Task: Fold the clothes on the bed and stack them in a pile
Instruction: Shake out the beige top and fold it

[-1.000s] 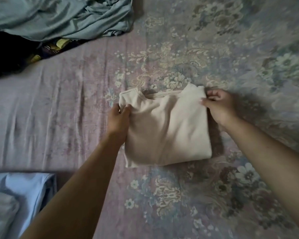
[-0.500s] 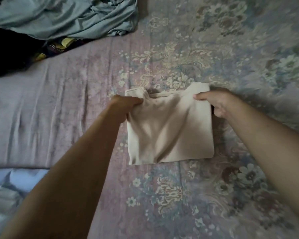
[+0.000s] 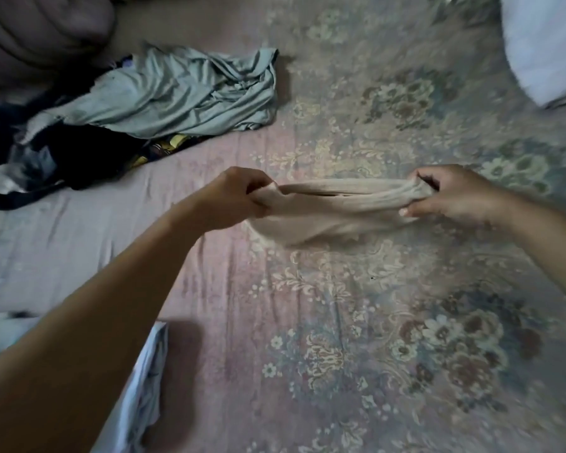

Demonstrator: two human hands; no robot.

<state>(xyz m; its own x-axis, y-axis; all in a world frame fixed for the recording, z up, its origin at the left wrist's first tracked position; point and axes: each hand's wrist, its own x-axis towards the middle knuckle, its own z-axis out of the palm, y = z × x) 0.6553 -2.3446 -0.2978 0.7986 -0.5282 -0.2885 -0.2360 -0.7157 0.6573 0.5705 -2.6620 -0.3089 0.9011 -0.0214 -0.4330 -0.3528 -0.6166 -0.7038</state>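
- Clothes still awaiting folding: a crumpled grey-green jersey garment (image 3: 177,99) lies over dark, tangled fabric (image 3: 46,152), up and to the left of the left hand, well apart from it.
- Pale blue folded cloth (image 3: 144,387), below the left forearm at the near edge, is judged to be the start of the pile; the forearm covers much of it and the frame cuts it off.
- Left hand (image 3: 239,197): fingers curled tight round the left end of a beige, soft knit garment (image 3: 334,210).
- Beige garment: stretched between both hands, sagging in the middle, just above the faded pink floral bedspread (image 3: 340,322). Contact with the bedspread cannot be confirmed. The two-ended hold is judged to keep the folded layers together for carrying or a further fold.
- Right hand (image 3: 455,194): thumb and fingers pinch the right end of the same garment.
- White bedding (image 3: 543,44), up and to the right of the right hand, is cut off by the frame; its nature is unclear.
- Motion blur softens all detail.
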